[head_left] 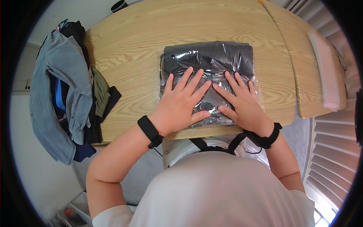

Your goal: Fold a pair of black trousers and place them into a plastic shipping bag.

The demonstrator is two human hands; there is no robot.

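Note:
A folded dark garment in a clear plastic bag (206, 56) lies flat near the front edge of the wooden table (128, 75). On its left half rests my left hand (183, 100), palm down with the fingers spread. My right hand (244, 102) presses flat on the right half, its fingers also apart. Between the two hands the shiny plastic shows wrinkles and glare. Both thumbs point inward, close to the bag's near side. Neither hand grips anything. A black band circles each wrist.
Several clothes, among them a grey-blue denim garment (62, 53) and an olive one (100, 92), hang over the table's left end. A pale strip (324, 72) lies on the right-hand table section. Pleated curtains (334, 147) hang at the right. A black round object (119, 6) stands beyond the far left edge.

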